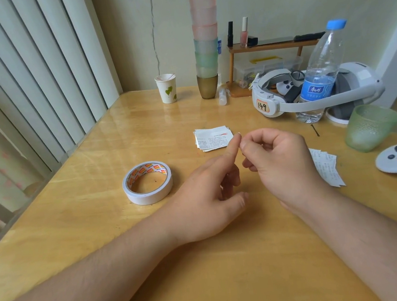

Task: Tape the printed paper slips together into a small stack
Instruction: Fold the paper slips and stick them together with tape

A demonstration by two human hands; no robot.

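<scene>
right hand (281,161) curled, pinch contents too small to tell | left hand (211,192) forefinger straight, holds nothing | slips (213,138) flat, papery | tape (147,182) round

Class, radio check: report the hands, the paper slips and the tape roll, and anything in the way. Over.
Left hand forefinger out; right hand curled at its tip, grip contents too small to tell. Slip pile beyond hands, more slips right. Tape roll flat, untouched. Nothing blocking.
</scene>
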